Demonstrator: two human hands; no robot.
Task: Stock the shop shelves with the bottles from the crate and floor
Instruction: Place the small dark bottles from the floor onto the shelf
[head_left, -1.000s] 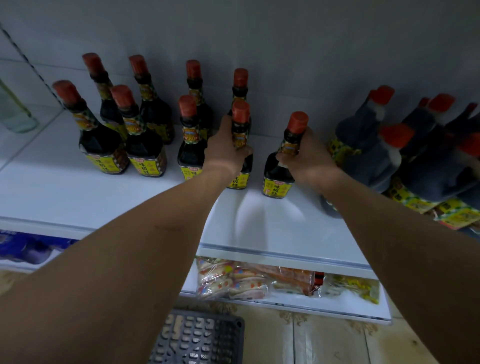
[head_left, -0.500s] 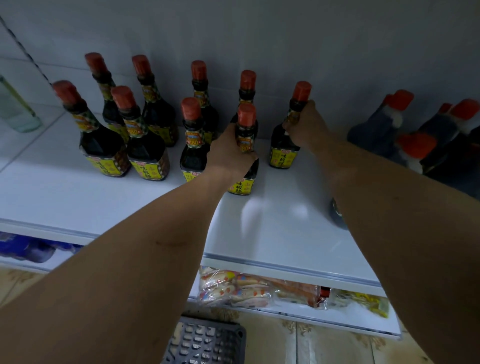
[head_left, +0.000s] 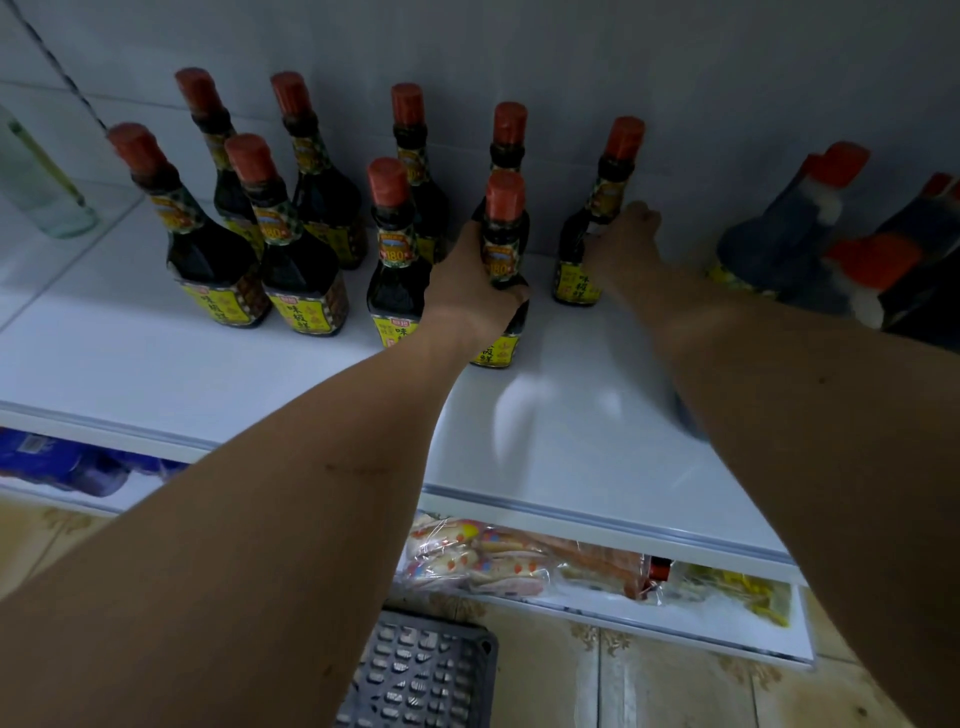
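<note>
Several dark sauce bottles (head_left: 306, 260) with red caps and yellow labels stand in two rows on the white shelf (head_left: 156, 364). My left hand (head_left: 467, 286) grips the rightmost front-row bottle (head_left: 503, 228) round its body; it stands on the shelf. My right hand (head_left: 621, 249), slightly blurred, holds the rightmost back-row bottle (head_left: 576, 275) at its shoulder, against the back wall. The corner of a grey plastic crate (head_left: 421, 675) shows on the floor below; what it holds is hidden.
More red-capped dark bottles (head_left: 779, 244) lean in a blurred cluster at the shelf's right end. A clear glass bottle (head_left: 36, 192) stands at far left. The lower shelf holds snack packets (head_left: 493, 564) and blue packs (head_left: 52, 457). Tiled floor lies below.
My right hand pushed its bottle from the front to the back row, then slid down from the neck to the shoulder. My left hand stayed on its front-row bottle.
</note>
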